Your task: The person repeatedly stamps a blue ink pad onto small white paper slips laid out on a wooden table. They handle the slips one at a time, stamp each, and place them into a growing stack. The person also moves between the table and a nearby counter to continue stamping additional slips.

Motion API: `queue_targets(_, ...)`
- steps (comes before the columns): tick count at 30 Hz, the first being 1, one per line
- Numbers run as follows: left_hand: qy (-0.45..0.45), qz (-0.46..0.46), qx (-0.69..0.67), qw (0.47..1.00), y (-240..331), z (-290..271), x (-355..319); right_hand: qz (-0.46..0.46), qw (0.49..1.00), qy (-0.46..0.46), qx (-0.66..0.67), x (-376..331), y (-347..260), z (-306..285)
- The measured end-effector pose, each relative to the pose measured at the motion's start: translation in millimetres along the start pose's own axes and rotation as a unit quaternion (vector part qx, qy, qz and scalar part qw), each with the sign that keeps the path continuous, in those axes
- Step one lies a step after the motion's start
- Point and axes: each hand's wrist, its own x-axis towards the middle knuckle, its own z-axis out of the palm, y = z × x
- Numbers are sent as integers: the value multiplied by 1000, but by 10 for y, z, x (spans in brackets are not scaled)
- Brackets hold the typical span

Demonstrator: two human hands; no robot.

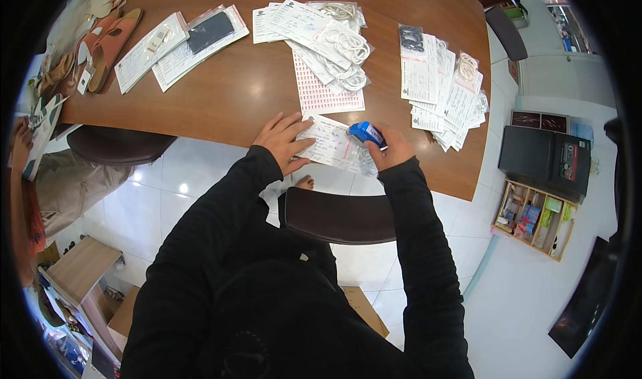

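At the table's near edge lies a white handwritten slip [329, 138] with a clear plastic bag [364, 159] at its right end. My left hand [282, 142] rests on the slip's left side, its fingers spread. The fingers of my right hand [394, 146] are closed round a small blue stapler-like tool [366, 133], held over the slip's right part. Its exact kind is not clear. Just beyond the slip lies a sheet with rows of small red marks [329, 95], partly under bagged white cables [349, 48] with slips.
More slips with bagged cables [445, 95] lie at the right of the brown table [234, 111]. Other slips [200, 48] and sandals [110, 48] are at the left. A chair [341, 217] stands before me, and another person's hand [21, 138] shows far left.
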Motion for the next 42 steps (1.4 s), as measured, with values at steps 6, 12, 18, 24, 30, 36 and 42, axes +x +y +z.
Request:
queue_targets(6,-3,3,6,1000,14,-26,17,-7,1000,-8,-16,-81,-52,-78)
queue_targets(12,-5,6,8,1000,-5,4,15,-15,998,-31,-58,-131,115,-149)
queue_targets(18,4,8,13,1000,-8,0,30,-10,998,-7,-66,-212,137,37)
queue_targets(24,-12,6,15,1000,0,-6,27,31,997,-39,-59,-104,167,-218)
queue_targets(30,-4,13,19,1000,-10,3,-1,39,998,56,-16,-53,197,-464)
queue_targets(36,1,14,21,1000,-9,6,9,-13,999,38,31,57,-3,-21)
queue_targets(42,-6,8,15,1000,-4,5,10,-49,999,8,15,167,-87,131)
